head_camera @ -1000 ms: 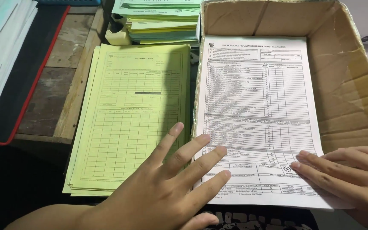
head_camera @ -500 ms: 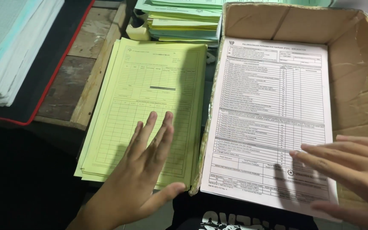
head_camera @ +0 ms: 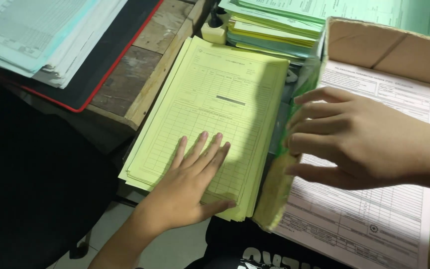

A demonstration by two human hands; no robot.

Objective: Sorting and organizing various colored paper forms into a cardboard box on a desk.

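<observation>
Yellow forms (head_camera: pixel 215 107) lie stacked just left of the cardboard box (head_camera: pixel 374 45), the left hand (head_camera: pixel 190 184) pressed flat on them, fingers spread; the right hand (head_camera: pixel 359 144), open, hovers over white forms (head_camera: pixel 369 229) inside the box.

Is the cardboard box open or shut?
Open. The cardboard box has no flap over its top, and the white printed forms inside show under the right hand.
</observation>
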